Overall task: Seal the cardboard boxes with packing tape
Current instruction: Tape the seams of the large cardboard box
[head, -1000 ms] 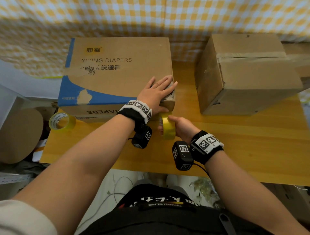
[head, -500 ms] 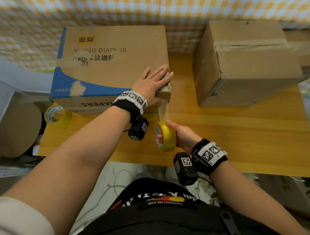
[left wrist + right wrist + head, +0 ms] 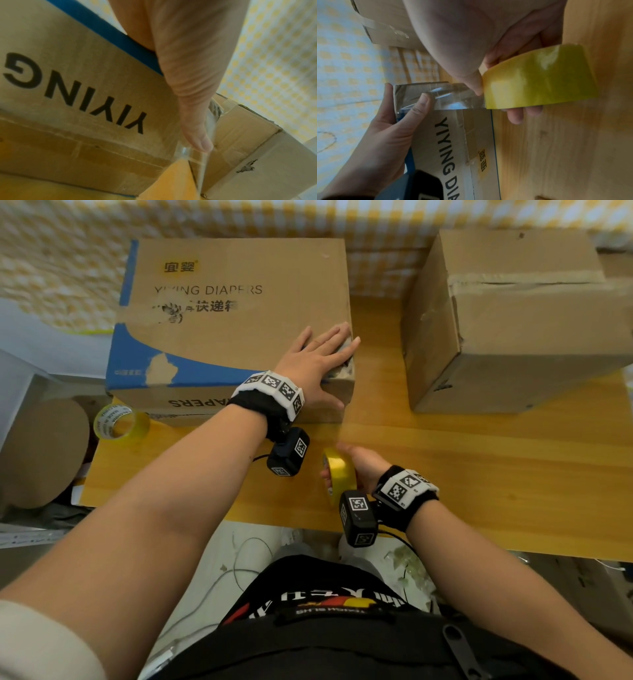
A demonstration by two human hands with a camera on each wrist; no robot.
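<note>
Left hand (image 3: 317, 364) flat and open on the diaper box (image 3: 236, 313) corner, pinning the tape end so the right hand (image 3: 363, 467), gripping the tape roll (image 3: 337, 474), can pull the strip taut above the worktop (image 3: 479, 467).

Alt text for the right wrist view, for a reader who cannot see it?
The right hand grips a yellow tape roll, a clear strip stretched to the diaper box corner, where the left hand pins it.

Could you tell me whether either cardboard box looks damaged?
Yes. The plain box on the right has a small tear low on its near side. The diaper box has its printed lettering scuffed away on top.
</note>
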